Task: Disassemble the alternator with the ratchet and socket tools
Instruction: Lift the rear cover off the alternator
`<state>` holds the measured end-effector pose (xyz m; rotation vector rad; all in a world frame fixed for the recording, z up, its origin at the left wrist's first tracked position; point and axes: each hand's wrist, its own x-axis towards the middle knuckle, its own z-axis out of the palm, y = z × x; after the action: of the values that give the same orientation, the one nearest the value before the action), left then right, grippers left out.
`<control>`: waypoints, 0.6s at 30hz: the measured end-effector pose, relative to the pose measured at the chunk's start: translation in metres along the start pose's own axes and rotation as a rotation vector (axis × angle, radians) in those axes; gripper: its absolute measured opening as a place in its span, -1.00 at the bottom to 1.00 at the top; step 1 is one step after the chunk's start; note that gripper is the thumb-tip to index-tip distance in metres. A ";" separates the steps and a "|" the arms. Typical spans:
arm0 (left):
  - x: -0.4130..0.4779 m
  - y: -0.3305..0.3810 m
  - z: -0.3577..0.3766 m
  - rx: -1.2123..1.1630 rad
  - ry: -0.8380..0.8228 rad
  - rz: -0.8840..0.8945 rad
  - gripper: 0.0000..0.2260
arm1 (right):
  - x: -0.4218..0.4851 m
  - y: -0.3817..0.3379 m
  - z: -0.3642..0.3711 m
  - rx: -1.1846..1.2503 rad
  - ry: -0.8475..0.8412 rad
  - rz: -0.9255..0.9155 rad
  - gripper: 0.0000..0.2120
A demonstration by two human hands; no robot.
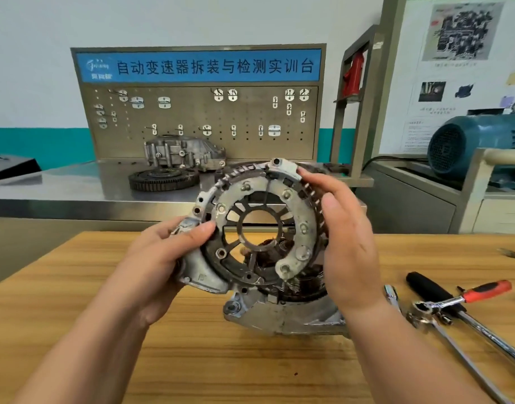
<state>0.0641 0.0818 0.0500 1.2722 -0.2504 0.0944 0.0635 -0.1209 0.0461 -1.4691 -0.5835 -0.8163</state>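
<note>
Both hands hold the alternator's rear end cover [304, 228], a grey slotted metal ring with an open centre, tilted toward me above the wooden table [75, 287]. My left hand [160, 258] grips its lower left mounting ear. My right hand [346, 243] clasps its right rim. Below it the rest of the alternator body [282, 316] sits on the table, with dark copper windings showing through the cover's centre. A ratchet with a red-orange handle [466, 295] and a socket on it lies at the right.
Two long chrome-shafted tools [484, 330], one black-handled, lie crossed with the ratchet at the right table edge. Behind stands a steel bench with a pegboard [203, 121], a gearbox casing [183, 154] and a toothed ring [163, 179]. A blue motor [469, 141] sits far right.
</note>
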 end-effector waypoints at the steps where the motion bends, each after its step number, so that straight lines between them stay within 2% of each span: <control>1: -0.003 0.003 -0.003 0.023 0.029 0.076 -0.71 | 0.000 0.001 0.002 0.018 -0.047 0.013 -0.65; 3: -0.010 0.011 -0.009 0.148 0.103 0.242 -0.76 | -0.001 0.001 0.002 0.036 -0.121 0.035 -0.66; 5: -0.015 0.017 -0.015 0.372 0.203 0.379 -0.72 | -0.002 0.002 -0.004 0.001 -0.140 0.057 -0.68; 9: -0.012 0.014 -0.038 1.107 0.441 0.608 -0.60 | -0.008 0.004 -0.032 -0.153 -0.111 0.118 -0.71; 12: -0.006 -0.014 -0.054 1.457 0.435 0.538 -0.55 | -0.015 0.005 -0.056 -0.292 -0.082 0.191 -0.79; 15: -0.006 -0.053 -0.070 1.608 0.320 0.424 -0.51 | -0.021 0.006 -0.083 -0.461 -0.109 0.318 -0.76; 18: -0.006 -0.079 -0.079 1.764 0.273 0.443 -0.42 | -0.023 0.007 -0.111 -0.650 -0.139 0.431 -0.72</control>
<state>0.0853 0.1343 -0.0468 2.8829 -0.1739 1.0379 0.0393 -0.2284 0.0182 -2.1624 -0.0754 -0.5817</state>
